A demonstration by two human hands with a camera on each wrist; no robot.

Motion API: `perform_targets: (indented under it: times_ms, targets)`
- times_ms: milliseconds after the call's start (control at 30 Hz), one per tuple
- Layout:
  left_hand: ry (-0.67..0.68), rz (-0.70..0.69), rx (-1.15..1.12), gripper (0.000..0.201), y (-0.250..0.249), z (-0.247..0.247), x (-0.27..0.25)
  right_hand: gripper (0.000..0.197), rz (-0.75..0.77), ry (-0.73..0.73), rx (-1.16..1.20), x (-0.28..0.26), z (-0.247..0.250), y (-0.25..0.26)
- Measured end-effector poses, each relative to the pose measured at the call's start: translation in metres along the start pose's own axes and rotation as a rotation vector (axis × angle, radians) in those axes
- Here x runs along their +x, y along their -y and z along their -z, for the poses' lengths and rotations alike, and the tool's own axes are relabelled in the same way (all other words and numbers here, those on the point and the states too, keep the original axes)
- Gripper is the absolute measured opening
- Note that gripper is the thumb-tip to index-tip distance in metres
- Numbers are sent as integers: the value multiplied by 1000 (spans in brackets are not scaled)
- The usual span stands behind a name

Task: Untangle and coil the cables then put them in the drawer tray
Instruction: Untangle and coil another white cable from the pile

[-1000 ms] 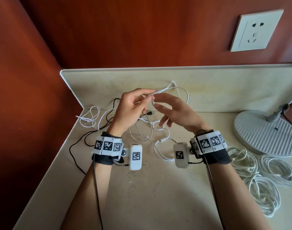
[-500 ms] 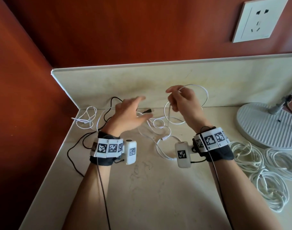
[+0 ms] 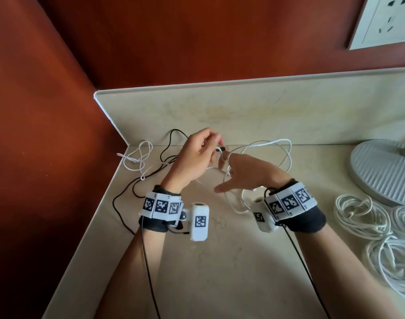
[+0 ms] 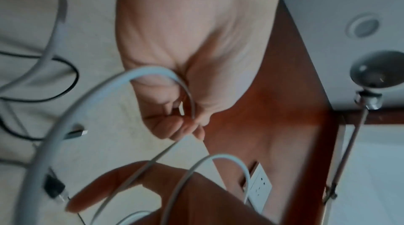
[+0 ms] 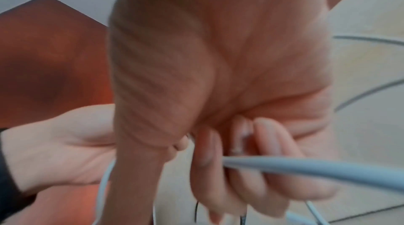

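**Both hands on the white cable, raised over the counter**

Left hand (image 3: 194, 157) is up near the back of the counter (image 3: 220, 261), fingers curled, pinching the white cable (image 3: 277, 143) between thumb and fingertips. The left wrist view confirms it: the cable bends through the closed fingers and exits at the tips. A dark plug tip shows just past the left fingertips in the head view; whose plug it is, can't tell.

Right hand (image 3: 250, 173) sits just beside the left, almost touching. Fingers are curled around cable strands, thumb stretched out toward the left. The right wrist view is blurred, but it shows fingers bent with a white strand running out between them.

White cable — a big loop arcs from the hands toward the backsplash (image 3: 243, 107) and right, more slack drooping to the counter under the right wrist. It is off the surface at the hands.

Black cable (image 3: 127, 192) trails along the counter's left edge and runs up behind the left hand. A thin white cable (image 3: 139, 157) lies loose in the back left corner.

Right side: three coiled white cables (image 3: 362, 215) on the counter near the lamp base (image 3: 381, 166). Wall socket (image 3: 386, 21) top right.
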State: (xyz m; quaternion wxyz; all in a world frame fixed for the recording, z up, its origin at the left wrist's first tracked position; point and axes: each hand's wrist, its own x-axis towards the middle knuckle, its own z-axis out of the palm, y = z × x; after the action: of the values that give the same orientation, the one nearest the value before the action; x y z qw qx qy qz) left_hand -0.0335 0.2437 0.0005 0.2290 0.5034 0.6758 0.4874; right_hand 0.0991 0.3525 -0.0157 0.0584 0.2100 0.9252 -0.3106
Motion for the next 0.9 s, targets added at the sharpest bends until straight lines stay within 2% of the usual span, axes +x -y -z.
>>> perform_targets:
  times_ms: [67, 167, 233, 300, 333, 367, 433, 467, 533, 567, 633, 700, 733, 800, 867, 900]
  targets:
    - [-38, -12, -109, 27, -1, 4, -4, 25, -4, -55, -39, 2, 3, -7]
    - [-40, -20, -99, 29, 3, 13, -10, 38, 83, -145, -32, -3, 15, -18]
    - [62, 22, 125, 48, 13, 20, -14, 44, 156, -206, 83, -11, 24, -21]
    - [187, 142, 492, 77, 19, 22, -18, 38, 205, -267, 424, -17, 31, -22]
    - [212, 207, 633, 79, 22, 22, -21, 34, 216, -307, 621, -19, 35, -21]
    - [204, 250, 715, 69, 28, 21, -23, 30, 213, -358, 779, -20, 38, -21]
    - [156, 255, 806, 32, 42, 20, -24, 26, 182, -481, 901, -19, 41, -23]
    - [128, 256, 852, 23, 48, 21, -25, 24, 160, -541, 888, -17, 41, -25]
    - [82, 284, 885, 20, 54, 28, -23, 23, 89, -627, 820, -14, 40, -33]
    - [64, 286, 864, 26, 54, 34, -23, 24, 50, -651, 788, -12, 39, -36]
    - [19, 291, 854, 50, 53, 47, -22, 23, -15, -669, 759, -11, 37, -43]
    - [-16, 299, 935, 58, 55, 60, -22, 22, -68, -673, 738, -10, 35, -46]
    - [-59, 311, 960, 56, 57, 66, -21, 23, -93, -675, 729, -10, 34, -47]
    - [-244, 374, 963, 45, 58, 76, -16, 25, -130, -687, 716, -9, 33, -47]
    - [-410, 496, 971, 35, 57, 84, -12, 26, -165, -700, 696, -9, 34, -46]
    - [-447, 553, 993, 32, 56, 85, -12, 25, -182, -699, 684, -9, 34, -45]
